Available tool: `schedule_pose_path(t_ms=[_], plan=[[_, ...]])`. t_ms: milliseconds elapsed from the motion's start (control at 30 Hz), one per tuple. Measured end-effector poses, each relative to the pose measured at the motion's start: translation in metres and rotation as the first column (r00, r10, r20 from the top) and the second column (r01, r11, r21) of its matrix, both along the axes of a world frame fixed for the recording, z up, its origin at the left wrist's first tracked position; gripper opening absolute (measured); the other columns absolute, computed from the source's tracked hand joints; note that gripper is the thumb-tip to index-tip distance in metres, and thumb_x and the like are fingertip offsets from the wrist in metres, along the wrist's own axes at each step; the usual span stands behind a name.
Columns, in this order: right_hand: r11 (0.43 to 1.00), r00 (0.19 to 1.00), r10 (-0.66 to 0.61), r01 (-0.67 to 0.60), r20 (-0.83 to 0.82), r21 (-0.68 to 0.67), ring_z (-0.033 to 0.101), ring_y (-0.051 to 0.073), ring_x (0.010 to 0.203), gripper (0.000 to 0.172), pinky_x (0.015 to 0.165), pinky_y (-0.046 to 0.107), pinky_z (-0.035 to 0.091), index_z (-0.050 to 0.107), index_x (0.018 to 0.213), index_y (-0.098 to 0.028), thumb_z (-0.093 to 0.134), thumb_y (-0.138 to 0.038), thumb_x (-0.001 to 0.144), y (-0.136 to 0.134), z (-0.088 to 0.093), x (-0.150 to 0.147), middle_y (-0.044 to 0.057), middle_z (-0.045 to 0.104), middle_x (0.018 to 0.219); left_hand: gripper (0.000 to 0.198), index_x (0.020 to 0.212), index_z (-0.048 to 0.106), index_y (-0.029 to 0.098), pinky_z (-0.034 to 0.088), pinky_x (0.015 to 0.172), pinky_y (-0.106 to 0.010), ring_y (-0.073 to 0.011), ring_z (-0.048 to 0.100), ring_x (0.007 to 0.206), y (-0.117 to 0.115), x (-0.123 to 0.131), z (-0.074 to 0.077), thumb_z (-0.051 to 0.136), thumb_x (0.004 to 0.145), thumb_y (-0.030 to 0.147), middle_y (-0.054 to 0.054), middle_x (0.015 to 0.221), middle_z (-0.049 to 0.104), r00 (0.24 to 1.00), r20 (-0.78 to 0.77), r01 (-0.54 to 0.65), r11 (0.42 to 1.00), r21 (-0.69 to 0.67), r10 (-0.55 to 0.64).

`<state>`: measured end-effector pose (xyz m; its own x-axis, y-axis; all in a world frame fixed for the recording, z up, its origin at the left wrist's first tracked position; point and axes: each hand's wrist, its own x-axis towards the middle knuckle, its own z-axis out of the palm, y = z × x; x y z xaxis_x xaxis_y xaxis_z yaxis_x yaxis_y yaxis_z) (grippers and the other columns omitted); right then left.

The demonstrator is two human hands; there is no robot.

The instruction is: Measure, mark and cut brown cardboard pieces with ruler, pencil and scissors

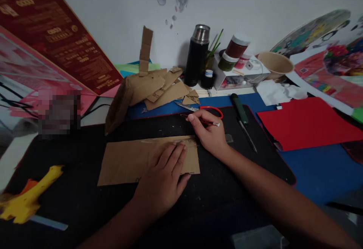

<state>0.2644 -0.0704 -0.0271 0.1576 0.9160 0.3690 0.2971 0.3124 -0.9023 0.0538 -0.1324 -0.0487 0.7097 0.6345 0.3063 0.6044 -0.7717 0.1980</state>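
Note:
A rectangular piece of brown cardboard [121,162] lies flat on the black mat. My left hand [164,177] rests on its right half with the fingers stretched out. Just beyond the cardboard's upper right corner, my right hand [211,133] is closed around a thin dark red pencil [205,121] with a pale end. The pencil's other end points left, over the mat. A clear strip [229,138], perhaps a ruler, shows right of the right hand; its remaining length is hard to make out. Behind that hand lie scissors [215,109] with a red handle.
A green-handled screwdriver [240,111] lies right of the hands, near red paper [309,124]. Cardboard scraps [167,94] and a black thermos [196,59] stand behind. At left are a yellow glue gun [36,196] and a leaning red board [65,41].

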Motion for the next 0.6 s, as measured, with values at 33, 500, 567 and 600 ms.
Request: schedule_pose_path(t_ms=[33,500,567,600], plan=[[1.0,1.0,-0.003,0.003,-0.004,-0.002,0.065,0.018,0.072,0.029,0.069,0.031,0.05,0.075,0.085,-0.021,0.071,-0.042,0.104,-0.001,-0.0017,-0.0002,0.002,0.073,0.079,0.054,0.156,0.058,0.01,0.046,0.121,-0.049,-0.0335,0.056,0.147,0.0003,0.0,0.0008,0.058,0.108,0.034,-0.014,0.16,0.064,1.0,-0.008,0.004,1.0,-0.002,-0.004],[0.98,0.96,-0.094,0.042,-0.265,-0.193,0.039,0.01,0.043,0.045,0.043,0.026,0.028,0.071,0.083,-0.022,0.079,-0.064,0.096,-0.0068,-0.0079,0.0087,-0.008,0.049,0.053,0.05,0.152,0.06,0.005,0.045,0.117,-0.048,-0.0327,0.059,0.142,0.0017,0.003,0.0066,0.047,0.113,0.033,-0.013,0.157,0.066,1.0,0.002,-0.004,1.0,0.017,0.004],[0.98,0.964,-0.091,0.042,-0.248,-0.195,0.039,0.01,0.044,0.045,0.043,0.026,0.028,0.072,0.084,-0.022,0.079,-0.064,0.096,-0.0064,-0.0091,0.0078,-0.007,0.049,0.054,0.05,0.152,0.06,0.005,0.045,0.116,-0.047,-0.0326,0.059,0.142,0.0018,0.0029,0.0068,0.046,0.113,0.034,-0.013,0.156,0.067,1.0,0.006,-0.007,1.0,0.016,0.007],[0.98,0.967,-0.09,0.043,-0.237,-0.196,0.039,0.01,0.045,0.044,0.044,0.027,0.029,0.072,0.085,-0.021,0.079,-0.064,0.096,-0.0065,-0.0097,0.0074,-0.007,0.049,0.054,0.05,0.152,0.061,0.005,0.045,0.116,-0.047,-0.0324,0.059,0.141,0.0018,0.0028,0.0068,0.046,0.113,0.034,-0.013,0.155,0.068,1.0,0.009,-0.007,1.0,0.016,0.007]])
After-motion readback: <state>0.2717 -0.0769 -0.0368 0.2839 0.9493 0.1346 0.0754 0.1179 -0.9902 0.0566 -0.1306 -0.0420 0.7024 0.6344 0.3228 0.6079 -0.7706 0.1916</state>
